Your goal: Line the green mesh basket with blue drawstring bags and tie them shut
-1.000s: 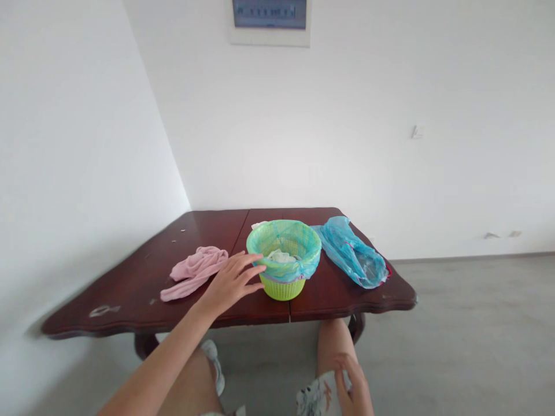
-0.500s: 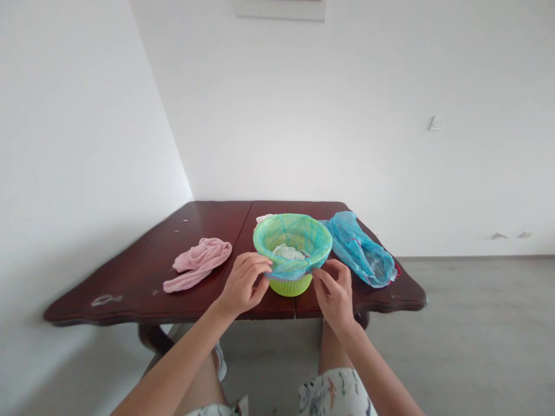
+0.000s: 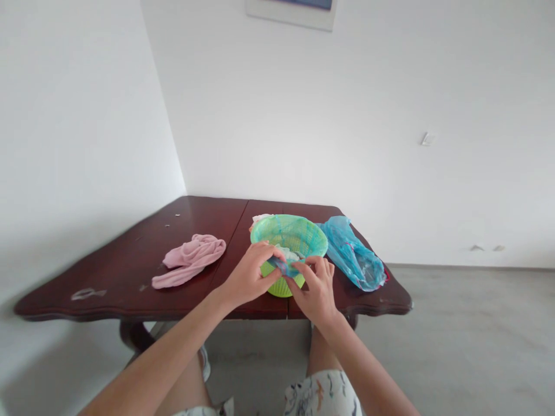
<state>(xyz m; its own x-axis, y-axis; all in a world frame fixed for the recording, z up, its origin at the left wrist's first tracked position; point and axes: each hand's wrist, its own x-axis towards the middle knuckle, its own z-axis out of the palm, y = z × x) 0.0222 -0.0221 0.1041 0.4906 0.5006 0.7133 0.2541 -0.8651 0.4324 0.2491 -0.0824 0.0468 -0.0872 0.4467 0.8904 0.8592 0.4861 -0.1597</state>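
A green plastic basket (image 3: 288,289) stands near the table's front edge, lined with a thin blue plastic bag (image 3: 310,236). Inside it lies some crumpled whitish material (image 3: 286,254). My left hand (image 3: 252,271) pinches the gathered edge of the bag at the basket's near rim. From the other side my right hand (image 3: 315,284) grips the same gathered edge, its fingertips close to those of the left. The fingers of both hands hide part of the near rim.
A pink cloth (image 3: 191,260) lies on the dark wooden table (image 3: 125,271) to the left. On the right rests a second blue plastic bag (image 3: 353,254) with a red drawstring. Something pale and crumpled (image 3: 260,219) shows behind the basket. White walls (image 3: 295,127) border the table.
My hands have come together at the front of the rim, bunching the bag's edge that lay spread between them. The view has tilted and shifted slightly.
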